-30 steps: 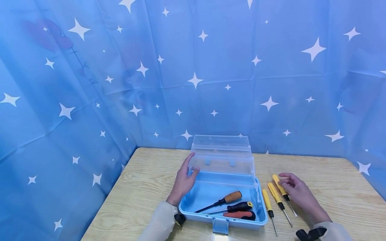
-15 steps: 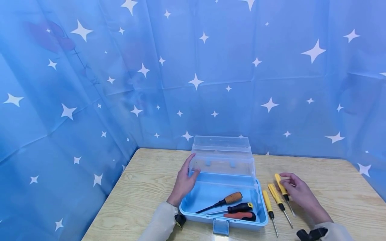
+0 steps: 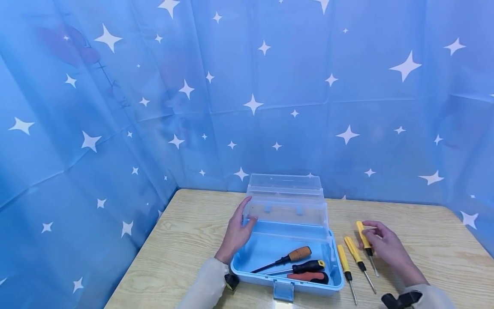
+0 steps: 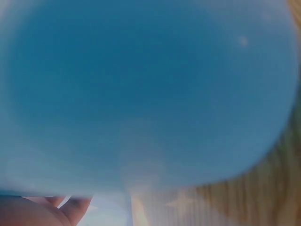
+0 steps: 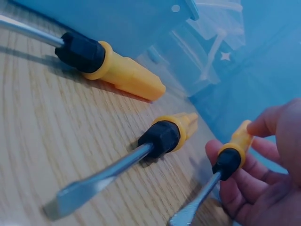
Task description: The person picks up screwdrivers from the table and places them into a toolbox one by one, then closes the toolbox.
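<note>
- Yellow screwdriver (image 5: 241, 139), outermost of three, is sitting R of the toolbox (image 3: 314, 288); right hand (image 3: 384, 244) is gripping its handle btwn thumb & fingers. Can't tell if it's clear of the table (image 3: 173, 257).
- Left hand (image 3: 237, 234) is reaching along the toolbox's L side to its clear lid (image 3: 286, 210), fingers fairly straight, thumb apart; prob. steadying, pressure unclear.
- Middle driver (image 3: 353, 248) & inner driver (image 3: 342, 258) are lying R of toolbox, untouched.
- Brown-handled driver (image 3: 299, 253), black-handled driver (image 3: 308, 267) & red-handled tool (image 3: 302, 276) are lying inside toolbox, lid standing open.
- Step in hand: prob. picking up that outermost one.
- Next move's prob. calling for a firm pinch, lifting w/o knocking its neighbour, toolbox staying put.
</note>
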Action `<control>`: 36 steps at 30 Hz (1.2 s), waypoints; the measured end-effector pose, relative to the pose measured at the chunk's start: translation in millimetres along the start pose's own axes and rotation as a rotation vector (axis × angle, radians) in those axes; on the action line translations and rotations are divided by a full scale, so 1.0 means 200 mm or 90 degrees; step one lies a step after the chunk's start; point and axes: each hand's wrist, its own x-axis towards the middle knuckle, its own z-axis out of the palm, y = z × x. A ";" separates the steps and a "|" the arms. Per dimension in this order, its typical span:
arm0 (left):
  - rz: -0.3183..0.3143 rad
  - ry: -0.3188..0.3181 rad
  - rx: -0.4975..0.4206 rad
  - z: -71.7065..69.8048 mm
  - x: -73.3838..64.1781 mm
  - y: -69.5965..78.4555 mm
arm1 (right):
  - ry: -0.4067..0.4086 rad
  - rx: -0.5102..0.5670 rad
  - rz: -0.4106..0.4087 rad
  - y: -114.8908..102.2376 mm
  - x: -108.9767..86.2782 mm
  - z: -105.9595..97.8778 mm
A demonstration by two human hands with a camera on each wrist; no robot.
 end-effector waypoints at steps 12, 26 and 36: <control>-0.005 0.002 0.001 0.00 0.00 0.00 | -0.008 0.010 0.000 -0.03 0.02 0.01; 0.012 -0.003 0.006 0.00 0.00 -0.01 | -0.017 -0.011 -0.025 -0.13 0.00 0.00; 0.009 -0.002 -0.001 0.00 0.01 -0.01 | -0.025 -0.014 -0.067 -0.20 0.00 -0.02</control>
